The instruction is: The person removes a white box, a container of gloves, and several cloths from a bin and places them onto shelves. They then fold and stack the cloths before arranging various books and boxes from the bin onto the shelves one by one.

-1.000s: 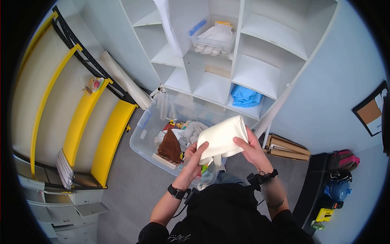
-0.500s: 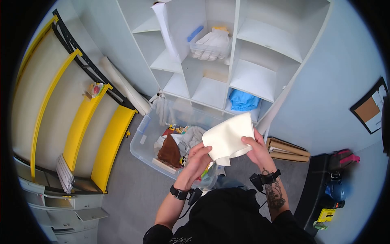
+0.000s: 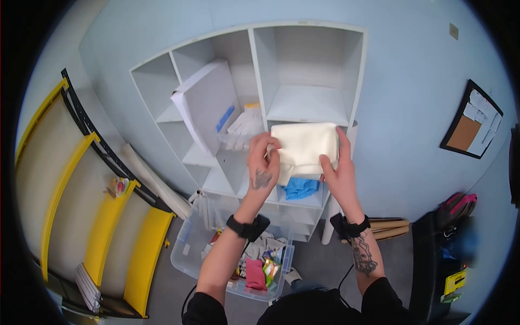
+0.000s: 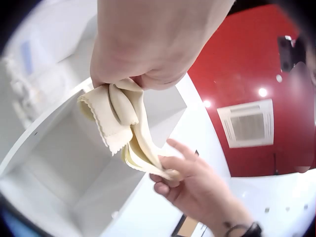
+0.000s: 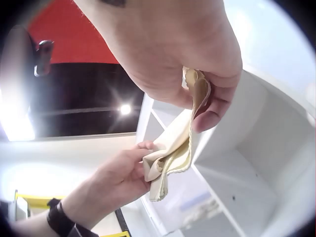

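Observation:
A folded cream cloth (image 3: 306, 146) with a pinked, zigzag edge is held up in front of the white shelf unit. My left hand (image 3: 264, 162) pinches its left side, and my right hand (image 3: 341, 170) grips the right side with the thumb across the near face. In the left wrist view the cloth (image 4: 111, 121) hangs in several layers, one flap drooping below the left hand. From the right wrist, the cloth (image 5: 173, 150) is seen edge-on, bent between fingers and thumb. Just below it, a blue folded fabric (image 3: 301, 188) lies in a shelf compartment.
The shelf unit (image 3: 309, 103) also holds a clear bin of white gloves (image 3: 245, 124) and a white panel (image 3: 208, 95). On the floor stands a clear plastic tub (image 3: 181, 252) of mixed fabrics and packets. Yellow racking (image 3: 143, 260) is on the left, a black bench (image 3: 425, 271) on the right.
Both hands have raised the cream cloth from above the tub to in front of the shelves. Its fold now looks smaller and squarer. The head view has tilted up.

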`<action>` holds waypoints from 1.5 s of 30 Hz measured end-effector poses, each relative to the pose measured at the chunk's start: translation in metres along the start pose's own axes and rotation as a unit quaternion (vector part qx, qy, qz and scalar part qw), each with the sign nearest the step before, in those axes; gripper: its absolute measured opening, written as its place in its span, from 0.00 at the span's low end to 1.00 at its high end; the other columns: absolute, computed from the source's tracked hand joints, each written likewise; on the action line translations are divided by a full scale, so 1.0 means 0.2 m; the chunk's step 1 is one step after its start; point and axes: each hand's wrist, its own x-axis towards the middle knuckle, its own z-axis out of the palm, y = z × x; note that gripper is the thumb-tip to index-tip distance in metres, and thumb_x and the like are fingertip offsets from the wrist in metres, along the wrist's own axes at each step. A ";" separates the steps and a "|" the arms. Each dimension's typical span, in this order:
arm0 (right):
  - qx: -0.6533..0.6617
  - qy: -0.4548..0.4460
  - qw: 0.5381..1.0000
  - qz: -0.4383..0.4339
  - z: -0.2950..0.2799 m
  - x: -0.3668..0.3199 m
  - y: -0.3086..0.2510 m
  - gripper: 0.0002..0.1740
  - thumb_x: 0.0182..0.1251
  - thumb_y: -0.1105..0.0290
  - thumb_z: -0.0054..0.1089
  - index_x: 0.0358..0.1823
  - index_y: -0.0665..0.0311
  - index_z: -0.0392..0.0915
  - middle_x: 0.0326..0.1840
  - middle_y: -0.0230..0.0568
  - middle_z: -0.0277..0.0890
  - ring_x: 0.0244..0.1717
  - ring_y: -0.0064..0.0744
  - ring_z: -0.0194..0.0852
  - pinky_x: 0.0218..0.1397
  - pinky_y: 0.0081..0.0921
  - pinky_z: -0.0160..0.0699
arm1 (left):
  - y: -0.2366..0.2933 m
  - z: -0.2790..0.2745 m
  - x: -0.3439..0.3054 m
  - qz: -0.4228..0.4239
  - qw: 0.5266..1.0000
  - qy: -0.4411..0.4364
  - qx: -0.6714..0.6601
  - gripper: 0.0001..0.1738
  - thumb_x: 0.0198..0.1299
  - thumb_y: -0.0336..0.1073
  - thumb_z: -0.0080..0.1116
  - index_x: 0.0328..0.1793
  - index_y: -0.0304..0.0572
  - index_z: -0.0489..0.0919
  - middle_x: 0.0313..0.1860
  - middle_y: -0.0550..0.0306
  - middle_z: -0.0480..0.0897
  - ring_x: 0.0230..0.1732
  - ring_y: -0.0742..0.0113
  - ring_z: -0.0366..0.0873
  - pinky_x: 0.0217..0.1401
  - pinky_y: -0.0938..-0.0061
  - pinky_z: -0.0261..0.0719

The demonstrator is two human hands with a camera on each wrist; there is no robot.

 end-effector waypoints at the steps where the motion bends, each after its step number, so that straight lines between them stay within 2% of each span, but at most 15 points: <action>1: -0.045 0.008 0.999 -0.023 -0.01 0.05 -0.03 0.29 0.73 0.74 0.51 0.75 0.61 0.60 0.58 0.55 0.76 0.36 0.38 0.81 0.31 0.29 0.82 | 0.02 0.06 0.06 -0.037 0.997 0.005 -0.064 0.14 0.61 0.16 0.48 0.42 0.42 0.81 0.59 0.50 0.76 0.43 0.69 0.78 0.37 0.79 0.72; 4: -0.148 0.037 0.977 -0.147 -0.06 0.15 -0.12 0.23 0.72 0.74 0.52 0.68 0.63 0.70 0.48 0.53 0.75 0.36 0.41 0.79 0.32 0.32 0.79 | 0.08 0.12 0.25 0.054 0.998 0.039 -0.022 0.16 0.61 0.17 0.48 0.44 0.43 0.85 0.59 0.50 0.76 0.38 0.70 0.77 0.36 0.80 0.71; 7: -0.189 0.076 0.947 -0.249 -0.06 0.32 -0.14 0.16 0.71 0.75 0.53 0.59 0.64 0.76 0.41 0.53 0.71 0.34 0.46 0.75 0.35 0.38 0.74 | 0.01 0.14 0.40 0.056 0.997 0.054 -0.007 0.18 0.63 0.17 0.48 0.45 0.43 0.87 0.59 0.50 0.75 0.38 0.72 0.76 0.35 0.80 0.71; 13: -0.129 -0.042 0.979 -0.153 -0.12 0.16 -0.11 0.15 0.69 0.77 0.53 0.55 0.64 0.77 0.38 0.52 0.70 0.30 0.51 0.71 0.36 0.41 0.71 | 0.10 0.04 0.11 0.099 0.993 0.056 0.044 0.16 0.64 0.17 0.49 0.46 0.41 0.86 0.60 0.50 0.74 0.31 0.76 0.73 0.29 0.81 0.66; 15: -0.140 -0.061 0.980 -0.127 -0.08 0.05 0.11 0.15 0.69 0.77 0.54 0.56 0.65 0.76 0.40 0.54 0.71 0.32 0.52 0.74 0.37 0.41 0.75 | -0.06 0.02 -0.12 0.026 0.997 0.010 0.070 0.19 0.61 0.17 0.50 0.51 0.41 0.85 0.63 0.47 0.72 0.39 0.70 0.76 0.35 0.79 0.72; 18: -0.221 -0.074 0.970 -0.068 0.03 -0.03 0.47 0.16 0.68 0.78 0.54 0.57 0.65 0.75 0.45 0.59 0.72 0.37 0.55 0.79 0.38 0.43 0.78 | -0.29 0.15 -0.33 -0.004 0.996 -0.060 0.071 0.26 0.56 0.16 0.48 0.60 0.40 0.81 0.69 0.43 0.66 0.52 0.56 0.78 0.48 0.71 0.79; 22: -0.298 -0.041 0.953 -0.040 0.15 0.10 0.72 0.20 0.65 0.79 0.55 0.59 0.68 0.73 0.50 0.67 0.70 0.43 0.65 0.81 0.41 0.49 0.81 | -0.62 0.36 -0.29 -0.019 0.991 -0.108 0.079 0.29 0.52 0.16 0.49 0.64 0.34 0.77 0.74 0.38 0.60 0.62 0.43 0.74 0.58 0.64 0.79; 24: -0.404 -0.062 0.913 0.007 0.22 0.20 0.97 0.23 0.64 0.76 0.58 0.61 0.67 0.73 0.56 0.70 0.68 0.47 0.66 0.80 0.43 0.47 0.83 | -0.81 0.46 -0.20 -0.015 0.984 -0.116 0.134 0.28 0.51 0.17 0.50 0.63 0.28 0.76 0.75 0.36 0.59 0.66 0.39 0.71 0.63 0.60 0.77; 26: -0.499 -0.081 0.862 0.021 0.24 0.21 1.04 0.26 0.62 0.74 0.60 0.64 0.67 0.73 0.63 0.72 0.66 0.53 0.65 0.77 0.48 0.46 0.83 | -0.92 0.51 -0.24 -0.013 0.924 -0.210 0.320 0.30 0.49 0.24 0.58 0.64 0.24 0.74 0.76 0.29 0.60 0.75 0.34 0.63 0.76 0.56 0.67; 28: -0.582 -0.097 0.807 0.000 0.27 0.21 1.00 0.30 0.60 0.73 0.61 0.67 0.66 0.73 0.70 0.74 0.61 0.62 0.62 0.72 0.57 0.47 0.81 | -0.97 0.51 -0.26 0.039 0.826 -0.329 0.456 0.33 0.49 0.28 0.62 0.65 0.23 0.74 0.76 0.27 0.62 0.77 0.34 0.60 0.79 0.56 0.63; 29: -0.565 -0.140 0.813 -0.005 0.27 0.22 1.00 0.31 0.62 0.66 0.61 0.68 0.63 0.74 0.78 0.68 0.55 0.73 0.63 0.60 0.70 0.57 0.66 | -1.00 0.52 -0.26 0.040 0.831 -0.324 0.450 0.33 0.52 0.30 0.61 0.66 0.23 0.73 0.75 0.27 0.62 0.78 0.34 0.60 0.79 0.56 0.63; 33: -0.556 -0.119 0.814 -0.120 0.32 0.29 1.13 0.30 0.64 0.61 0.60 0.69 0.61 0.74 0.80 0.49 0.59 0.81 0.65 0.49 0.73 0.69 0.54 | -1.01 0.55 -0.30 0.022 0.851 -0.317 0.418 0.33 0.61 0.32 0.54 0.72 0.21 0.67 0.75 0.27 0.65 0.79 0.34 0.59 0.80 0.56 0.62; 40: -0.526 -0.206 0.823 -0.055 0.41 0.45 1.30 0.30 0.65 0.58 0.56 0.68 0.60 0.74 0.77 0.45 0.65 0.75 0.60 0.58 0.71 0.61 0.60 | -1.18 0.53 -0.20 0.009 0.858 -0.331 0.393 0.29 0.61 0.29 0.53 0.68 0.21 0.70 0.75 0.27 0.65 0.80 0.37 0.59 0.81 0.56 0.62; 43: -0.524 -0.210 0.823 -0.061 0.40 0.44 1.30 0.31 0.63 0.59 0.58 0.67 0.62 0.75 0.75 0.47 0.67 0.74 0.58 0.60 0.71 0.58 0.62 | -1.06 0.48 -0.27 0.019 0.895 -0.297 0.331 0.25 0.56 0.24 0.53 0.62 0.22 0.73 0.74 0.28 0.65 0.78 0.36 0.60 0.80 0.56 0.64; 45: -0.511 -0.218 0.828 -0.080 0.35 0.43 1.20 0.28 0.60 0.70 0.60 0.65 0.67 0.75 0.73 0.50 0.69 0.72 0.58 0.64 0.72 0.53 0.66 | -0.89 0.37 -0.39 0.026 0.924 -0.268 0.271 0.24 0.54 0.22 0.52 0.60 0.24 0.74 0.72 0.31 0.66 0.77 0.35 0.61 0.80 0.56 0.65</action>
